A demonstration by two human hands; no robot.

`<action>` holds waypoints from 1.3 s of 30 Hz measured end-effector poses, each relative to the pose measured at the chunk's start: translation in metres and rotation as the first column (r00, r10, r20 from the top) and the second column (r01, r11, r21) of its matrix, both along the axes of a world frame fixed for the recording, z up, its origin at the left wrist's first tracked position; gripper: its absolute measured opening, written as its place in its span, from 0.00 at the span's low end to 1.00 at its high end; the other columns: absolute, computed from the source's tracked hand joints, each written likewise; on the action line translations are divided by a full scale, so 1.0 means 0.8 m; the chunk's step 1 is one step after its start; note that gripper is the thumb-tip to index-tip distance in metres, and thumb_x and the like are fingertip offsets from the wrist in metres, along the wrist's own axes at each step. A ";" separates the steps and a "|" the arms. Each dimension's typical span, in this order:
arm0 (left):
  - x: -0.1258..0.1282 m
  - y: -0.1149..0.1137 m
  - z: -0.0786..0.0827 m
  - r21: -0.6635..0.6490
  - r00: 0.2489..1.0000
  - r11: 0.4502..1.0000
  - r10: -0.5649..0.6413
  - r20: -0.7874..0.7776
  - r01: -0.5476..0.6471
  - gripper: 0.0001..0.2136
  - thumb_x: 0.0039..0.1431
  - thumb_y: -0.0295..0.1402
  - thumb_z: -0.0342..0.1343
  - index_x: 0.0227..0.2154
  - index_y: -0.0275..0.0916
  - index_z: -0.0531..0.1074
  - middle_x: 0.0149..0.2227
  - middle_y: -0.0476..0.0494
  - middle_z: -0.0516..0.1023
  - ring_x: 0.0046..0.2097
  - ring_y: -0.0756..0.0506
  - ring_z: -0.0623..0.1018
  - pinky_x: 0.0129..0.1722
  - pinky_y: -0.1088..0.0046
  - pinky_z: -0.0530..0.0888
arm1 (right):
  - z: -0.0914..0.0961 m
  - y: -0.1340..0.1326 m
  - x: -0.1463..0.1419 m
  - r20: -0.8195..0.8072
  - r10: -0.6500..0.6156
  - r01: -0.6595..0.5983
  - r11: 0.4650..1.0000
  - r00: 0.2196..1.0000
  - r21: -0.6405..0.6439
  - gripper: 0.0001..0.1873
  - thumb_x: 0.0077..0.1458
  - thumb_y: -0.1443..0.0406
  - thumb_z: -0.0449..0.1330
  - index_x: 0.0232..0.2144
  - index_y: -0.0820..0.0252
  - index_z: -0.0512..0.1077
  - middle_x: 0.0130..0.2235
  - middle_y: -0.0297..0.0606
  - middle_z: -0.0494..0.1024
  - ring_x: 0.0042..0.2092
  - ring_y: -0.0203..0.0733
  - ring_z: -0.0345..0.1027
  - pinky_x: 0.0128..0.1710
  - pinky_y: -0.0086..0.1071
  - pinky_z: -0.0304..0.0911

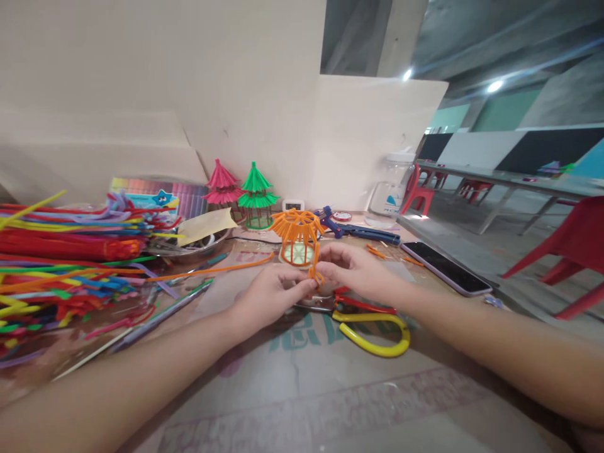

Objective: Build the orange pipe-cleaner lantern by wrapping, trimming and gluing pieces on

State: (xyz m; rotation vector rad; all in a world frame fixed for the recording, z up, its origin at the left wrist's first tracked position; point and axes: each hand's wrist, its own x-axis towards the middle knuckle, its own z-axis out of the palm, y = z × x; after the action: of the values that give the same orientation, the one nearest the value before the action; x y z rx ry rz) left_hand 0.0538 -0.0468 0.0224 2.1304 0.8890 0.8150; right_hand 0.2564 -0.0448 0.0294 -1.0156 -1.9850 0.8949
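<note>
My left hand and my right hand meet near the middle of the table. Between their fingertips they pinch a short, bent orange pipe cleaner. Just behind them stands a small orange pipe-cleaner pavilion with a flared roof and thin posts over a pale round base. Under and in front of my right hand lie scissors with yellow handles. Their blades are partly hidden by my hands. Some red pipe cleaner rests beside the scissors.
Heaped pipe cleaners cover the left side. Pink and green pavilions stand behind, near a glue gun, a utility knife and a clear jug. A phone lies at the right edge.
</note>
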 end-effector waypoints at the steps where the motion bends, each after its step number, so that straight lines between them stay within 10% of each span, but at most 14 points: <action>1: 0.000 0.000 0.000 -0.003 1.000 1.000 0.004 0.008 -0.004 0.16 0.61 0.38 0.52 0.25 0.33 0.77 0.25 0.46 0.77 0.29 0.50 0.74 0.30 0.78 0.68 | 0.007 -0.002 0.010 0.102 0.022 -0.023 1.000 0.995 0.015 0.09 0.58 0.59 0.57 0.36 0.58 0.72 0.34 0.36 0.77 0.34 0.39 0.69 0.33 0.31 0.63; 6: 0.003 -0.005 0.000 -0.079 0.997 0.996 0.048 0.060 -0.043 0.14 0.60 0.38 0.54 0.25 0.33 0.77 0.26 0.46 0.78 0.29 0.50 0.76 0.30 0.78 0.71 | 0.033 -0.032 0.050 0.592 0.155 -0.153 0.987 0.791 -0.053 0.18 0.53 0.53 0.63 0.45 0.53 0.74 0.38 0.35 0.79 0.36 0.42 0.71 0.34 0.32 0.64; 12: 0.003 -0.003 -0.002 -0.142 0.995 0.987 0.084 0.060 -0.075 0.15 0.60 0.39 0.55 0.26 0.33 0.77 0.26 0.46 0.78 0.28 0.50 0.76 0.29 0.79 0.71 | 0.030 -0.053 0.048 0.709 0.148 -0.184 0.982 0.689 -0.026 0.25 0.56 0.63 0.59 0.57 0.49 0.68 0.48 0.38 0.74 0.42 0.43 0.70 0.41 0.32 0.63; 18: 0.000 0.000 -0.001 -0.040 0.990 0.991 0.131 0.053 -0.129 0.15 0.61 0.39 0.55 0.25 0.35 0.76 0.25 0.48 0.77 0.30 0.49 0.75 0.31 0.78 0.70 | 0.009 -0.054 0.049 0.716 0.088 -0.217 0.972 0.693 0.090 0.38 0.49 0.74 0.54 0.62 0.47 0.61 0.52 0.41 0.71 0.42 0.41 0.69 0.35 0.29 0.61; 25: -0.002 -0.007 0.003 0.218 0.990 0.966 0.129 0.051 -0.137 0.12 0.62 0.35 0.55 0.25 0.36 0.76 0.28 0.48 0.78 0.33 0.49 0.76 0.37 0.76 0.69 | 0.016 -0.045 0.055 0.660 0.057 -0.041 0.998 0.749 -0.039 0.14 0.55 0.65 0.56 0.45 0.55 0.71 0.41 0.38 0.78 0.39 0.44 0.71 0.36 0.32 0.60; 30: 0.000 -0.016 0.004 0.332 0.989 0.934 0.106 0.098 -0.133 0.11 0.61 0.34 0.55 0.26 0.37 0.77 0.29 0.46 0.78 0.34 0.49 0.75 0.38 0.75 0.69 | 0.030 -0.014 0.087 0.596 0.183 -0.117 0.982 0.782 -0.149 0.18 0.58 0.54 0.56 0.47 0.58 0.68 0.41 0.39 0.75 0.39 0.43 0.68 0.38 0.32 0.62; 39: 0.001 -0.001 0.006 -0.022 0.956 0.957 0.290 0.045 -0.289 0.15 0.58 0.41 0.55 0.22 0.36 0.74 0.24 0.48 0.75 0.30 0.48 0.74 0.32 0.75 0.68 | 0.049 0.003 0.151 0.638 0.301 -0.265 0.952 0.709 -0.154 0.24 0.60 0.48 0.52 0.50 0.57 0.63 0.43 0.40 0.68 0.43 0.44 0.64 0.42 0.34 0.62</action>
State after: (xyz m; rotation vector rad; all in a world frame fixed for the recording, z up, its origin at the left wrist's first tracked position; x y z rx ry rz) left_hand 0.0549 -0.0473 0.0270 1.9840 1.1969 0.9967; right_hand 0.3770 -0.0424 0.0690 -1.1831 -2.7923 0.8102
